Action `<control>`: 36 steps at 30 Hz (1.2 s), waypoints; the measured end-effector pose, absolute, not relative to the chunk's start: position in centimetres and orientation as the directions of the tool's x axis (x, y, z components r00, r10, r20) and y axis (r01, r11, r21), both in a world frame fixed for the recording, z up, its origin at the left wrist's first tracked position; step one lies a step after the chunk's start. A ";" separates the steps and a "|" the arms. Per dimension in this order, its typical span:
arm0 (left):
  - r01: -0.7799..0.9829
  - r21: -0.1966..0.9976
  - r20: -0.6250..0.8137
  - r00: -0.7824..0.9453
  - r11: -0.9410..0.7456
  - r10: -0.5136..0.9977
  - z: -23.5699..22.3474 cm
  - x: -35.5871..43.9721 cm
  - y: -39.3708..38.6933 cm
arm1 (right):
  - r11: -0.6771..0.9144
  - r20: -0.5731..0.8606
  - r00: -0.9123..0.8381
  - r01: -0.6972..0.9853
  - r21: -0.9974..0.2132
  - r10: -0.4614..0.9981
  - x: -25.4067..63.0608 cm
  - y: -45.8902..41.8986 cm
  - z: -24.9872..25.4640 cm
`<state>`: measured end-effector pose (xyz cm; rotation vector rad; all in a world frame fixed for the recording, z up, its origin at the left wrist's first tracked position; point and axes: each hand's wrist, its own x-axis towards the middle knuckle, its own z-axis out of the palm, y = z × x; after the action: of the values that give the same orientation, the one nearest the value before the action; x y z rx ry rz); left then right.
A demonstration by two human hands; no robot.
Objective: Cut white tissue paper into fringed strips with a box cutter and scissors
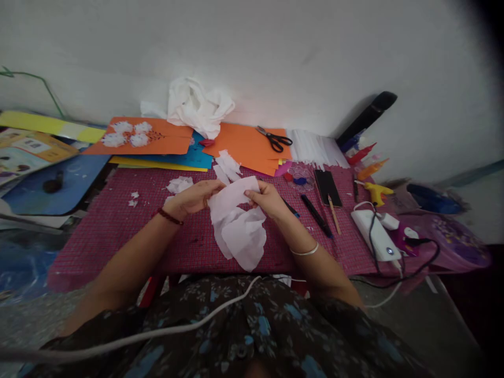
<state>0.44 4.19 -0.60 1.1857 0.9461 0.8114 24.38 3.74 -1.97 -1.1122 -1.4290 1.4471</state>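
Between my two hands is a piece of white tissue paper (232,202), its lower part hanging in loose folds towards the table's front edge. My left hand (202,195) is closed on the paper's left edge, some of its fingers hidden behind it. At the upper right corner, my right hand (268,198) pinches the paper with the thumb on top. Torn white paper strips (227,166) lie just beyond the hands. A crumpled white scrap (180,184) rests beside my left hand, and a few tiny bits (134,198) are farther left.
Black-handled scissors (277,140) lie on orange sheets (240,142) at the back. An orange card (173,137) with white paper flowers is at back left, beside bunched white tissue (197,102). To the right are a phone (328,186), a marker (317,215), a yellow glue gun (377,193) and a white power box (374,233).
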 end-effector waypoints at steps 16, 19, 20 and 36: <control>-0.049 0.975 -0.190 0.315 0.216 0.930 -1.2 2.2 2.1 | -0.088 -0.086 -0.164 -0.004 -0.996 0.983 25.6 3.2 -3.2; -0.100 0.970 -0.185 0.293 0.223 0.938 -1.2 1.8 2.2 | -0.099 -0.098 -0.144 0.001 -0.995 0.985 25.9 3.3 -3.2; -0.123 0.967 -0.182 0.275 0.222 0.944 -1.2 1.6 2.2 | -0.099 -0.099 -0.148 0.008 -0.995 0.984 26.0 3.3 -3.2; -0.309 0.921 -0.129 0.336 0.239 0.933 0.2 0.0 2.2 | -0.030 0.031 -0.281 -0.208 -0.978 0.959 27.3 2.8 -1.7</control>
<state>0.00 2.16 0.20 0.9517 0.8149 0.9937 27.26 2.77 -1.69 -0.8996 -1.2492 1.5075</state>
